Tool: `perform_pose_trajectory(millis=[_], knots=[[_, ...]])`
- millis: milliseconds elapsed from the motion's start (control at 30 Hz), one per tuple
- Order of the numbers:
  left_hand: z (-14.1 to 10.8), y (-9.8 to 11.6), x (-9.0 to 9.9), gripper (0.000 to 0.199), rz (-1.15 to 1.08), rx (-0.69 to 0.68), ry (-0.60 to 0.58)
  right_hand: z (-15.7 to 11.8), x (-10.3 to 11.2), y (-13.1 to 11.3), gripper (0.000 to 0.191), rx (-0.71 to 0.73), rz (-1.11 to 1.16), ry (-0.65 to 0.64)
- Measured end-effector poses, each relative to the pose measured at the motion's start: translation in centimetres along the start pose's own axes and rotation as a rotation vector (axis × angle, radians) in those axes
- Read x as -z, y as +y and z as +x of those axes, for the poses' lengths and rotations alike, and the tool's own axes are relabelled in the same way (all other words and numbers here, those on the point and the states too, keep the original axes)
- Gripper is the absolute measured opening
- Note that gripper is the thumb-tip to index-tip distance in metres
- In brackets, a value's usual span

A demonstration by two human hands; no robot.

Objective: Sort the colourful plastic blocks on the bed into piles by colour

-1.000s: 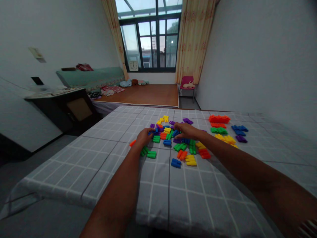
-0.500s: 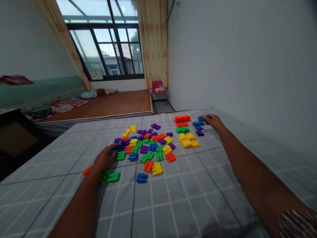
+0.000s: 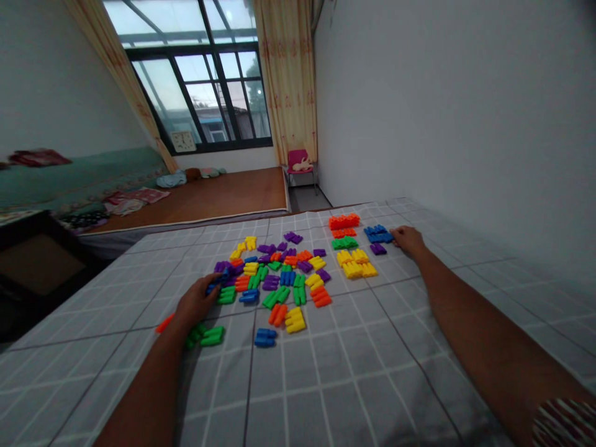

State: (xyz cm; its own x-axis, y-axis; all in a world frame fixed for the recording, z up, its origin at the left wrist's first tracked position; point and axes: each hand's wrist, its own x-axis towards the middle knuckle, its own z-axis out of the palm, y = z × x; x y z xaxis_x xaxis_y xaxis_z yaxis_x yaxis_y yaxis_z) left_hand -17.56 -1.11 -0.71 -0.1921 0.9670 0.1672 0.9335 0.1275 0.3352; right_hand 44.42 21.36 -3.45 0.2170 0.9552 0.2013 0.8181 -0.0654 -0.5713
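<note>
My left hand [image 3: 198, 301] is at the left edge of a loose spread of coloured plastic building blocks, its fingers closed around a blue block [image 3: 213, 287]. Green blocks [image 3: 227, 295] and purple blocks [image 3: 222, 266] lie close to those fingers. Over on the right, my right hand [image 3: 408, 241] has its fingertips pinched at the right end of a small group of blue blocks [image 3: 378, 234]. A purple block [image 3: 378, 249] lies just in front of that group. My right fingers partly hide what they grip.
Left of the blue group are orange blocks [image 3: 344, 221], a green row [image 3: 344, 243] and yellow blocks [image 3: 356, 264]. A single blue block [image 3: 265, 338] lies nearer me. The checked cloth [image 3: 335, 372] covers the table; a white wall [image 3: 447, 124] rises at right.
My right hand has moved slightly toward me and right. The blue blocks beside it now sit closer together. My left hand stays almost in place, and the view has shifted a little.
</note>
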Motion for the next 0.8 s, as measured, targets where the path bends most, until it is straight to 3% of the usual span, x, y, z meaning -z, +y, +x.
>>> perform_pose_trajectory(millis=[267,433,600,800], knots=[[0.1,0.1,-0.1,0.053,0.036,-0.029,-0.012,0.2,-0.4,1.0,0.043,0.055,-0.137,0.104],[-0.1,0.3,0.0,0.053,0.021,-0.029,-0.003,-0.2,-1.0,-0.1,0.057,-0.009,-0.13,-0.01],[-0.1,0.3,0.1,0.052,0.013,-0.001,-0.009,-0.2,-0.9,-0.2,0.055,0.052,-0.112,-0.046],[0.0,-0.2,-0.1,0.054,0.007,-0.003,-0.015,0.4,0.3,1.7,0.05,0.202,0.056,-0.093]])
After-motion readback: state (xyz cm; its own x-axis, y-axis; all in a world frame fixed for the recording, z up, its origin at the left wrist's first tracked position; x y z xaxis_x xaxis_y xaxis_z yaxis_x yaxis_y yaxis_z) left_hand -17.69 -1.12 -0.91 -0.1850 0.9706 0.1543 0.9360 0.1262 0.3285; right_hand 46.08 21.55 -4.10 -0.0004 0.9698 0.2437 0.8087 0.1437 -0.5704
